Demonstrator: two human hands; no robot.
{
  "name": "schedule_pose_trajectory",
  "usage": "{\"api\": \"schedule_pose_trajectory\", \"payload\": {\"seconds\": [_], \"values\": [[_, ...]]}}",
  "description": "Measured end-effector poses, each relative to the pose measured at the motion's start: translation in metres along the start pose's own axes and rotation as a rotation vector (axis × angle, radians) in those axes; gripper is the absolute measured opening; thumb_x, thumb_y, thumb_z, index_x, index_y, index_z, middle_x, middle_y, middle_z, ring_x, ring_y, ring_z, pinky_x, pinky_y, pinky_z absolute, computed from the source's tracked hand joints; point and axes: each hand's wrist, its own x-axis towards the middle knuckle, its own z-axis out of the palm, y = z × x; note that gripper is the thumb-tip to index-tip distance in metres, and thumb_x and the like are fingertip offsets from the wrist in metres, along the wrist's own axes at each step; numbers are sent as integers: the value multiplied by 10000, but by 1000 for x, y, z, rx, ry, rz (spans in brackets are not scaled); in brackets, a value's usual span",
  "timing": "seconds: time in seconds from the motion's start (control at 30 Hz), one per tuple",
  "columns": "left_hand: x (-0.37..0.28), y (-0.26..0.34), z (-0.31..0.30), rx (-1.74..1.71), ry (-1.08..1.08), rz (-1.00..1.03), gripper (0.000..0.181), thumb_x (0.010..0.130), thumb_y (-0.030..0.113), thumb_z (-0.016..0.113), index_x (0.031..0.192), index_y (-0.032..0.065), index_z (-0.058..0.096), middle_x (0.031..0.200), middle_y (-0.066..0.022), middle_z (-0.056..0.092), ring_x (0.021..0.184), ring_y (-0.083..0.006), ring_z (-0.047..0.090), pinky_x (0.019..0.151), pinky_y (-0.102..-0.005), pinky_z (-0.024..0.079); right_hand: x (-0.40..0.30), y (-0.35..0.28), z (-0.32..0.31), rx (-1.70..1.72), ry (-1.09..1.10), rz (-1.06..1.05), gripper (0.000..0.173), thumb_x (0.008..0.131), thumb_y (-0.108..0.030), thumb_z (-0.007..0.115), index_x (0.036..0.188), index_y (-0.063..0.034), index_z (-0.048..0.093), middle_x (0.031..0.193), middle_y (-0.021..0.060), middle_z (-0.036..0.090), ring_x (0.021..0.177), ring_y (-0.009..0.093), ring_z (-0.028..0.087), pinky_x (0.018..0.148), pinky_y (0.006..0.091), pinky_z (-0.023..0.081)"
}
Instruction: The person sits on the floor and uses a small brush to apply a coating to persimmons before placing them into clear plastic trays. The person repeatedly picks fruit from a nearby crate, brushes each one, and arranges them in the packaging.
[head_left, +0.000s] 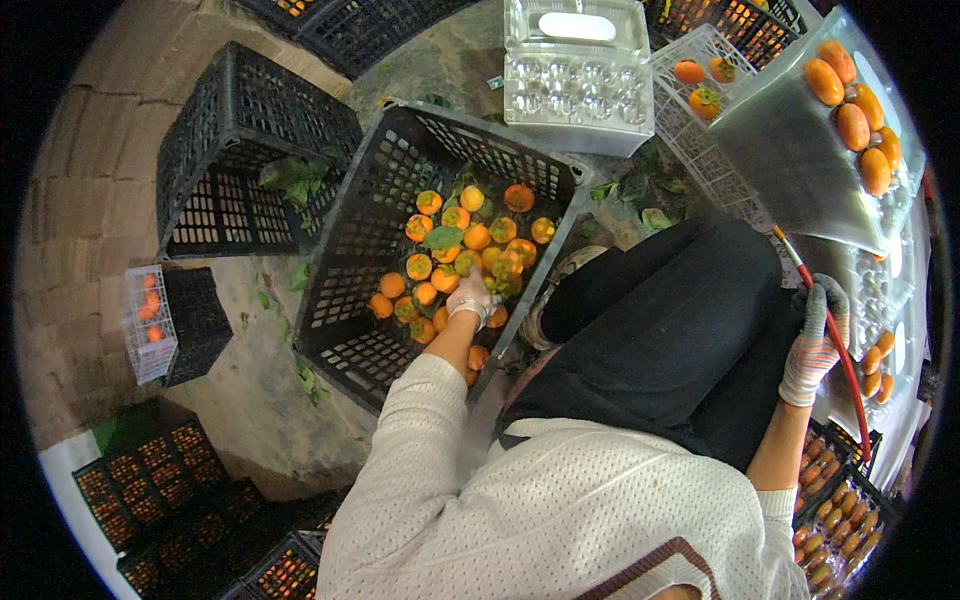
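Observation:
A black plastic crate (360, 352) stands before me with several orange persimmons (476, 237) and some green leaves (442, 238) in it. Down among the fruit is my left hand (471, 294), in a pale glove, touching persimmons near the crate's right side. Its fingers are partly hidden, and I cannot tell whether one is gripped. My right hand (814, 345), in a striped glove with grey fingertips, holds a thin red tube-like tool (834, 337) beside my right leg. The tool's brass-coloured tip points up and away from me.
A black crate (285, 97) lies tipped at the left. Clear plastic fruit trays (576, 86) are stacked beyond the main crate. At the right, a clear crate (712, 161) and stacked trays (795, 180) carry persimmons. Filled black crates (157, 487) stand at lower left. Leaves (307, 381) litter the floor.

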Motion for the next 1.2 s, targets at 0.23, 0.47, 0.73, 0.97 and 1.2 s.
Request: {"api": "schedule_pose_trajectory", "payload": {"seconds": [0.23,0.47,0.73,0.97,1.2], "values": [[-8,-11,-24,-205,-173,64,602,842,257,648,1356,74,391,1099,-163,627,847,-292,644,706,-423,509,2,6,-2,-92,-30,-51,172,903,-98,576,1027,8,632,971,62,619,866,134,563,791,250,456],[-25,11,-20,377,305,573,368,852,201,609,1169,36,518,803,-123,659,761,-282,653,590,-395,535,3,4,2,-108,-68,2,168,904,-88,575,1028,12,629,973,67,623,870,135,567,801,260,460],[-12,13,-18,806,97,817,177,800,113,632,970,67,632,880,-90,657,755,-261,651,564,-385,526,5,5,1,-138,-78,-17,167,907,-93,577,1032,3,631,985,71,626,876,140,573,813,261,459],[28,17,27,623,185,649,371,923,191,477,1284,116,513,881,-97,701,804,-261,689,603,-415,535,5,0,9,-68,-70,36,156,905,-98,583,1022,-7,633,956,59,622,837,131,570,773,251,462],[-22,12,-36,-623,-11,451,682,752,52,698,1357,85,386,1247,-179,543,977,-242,595,825,-337,489,5,2,1,-26,5,30,153,883,-86,602,1003,1,639,958,40,630,868,118,563,824,241,446]]}}
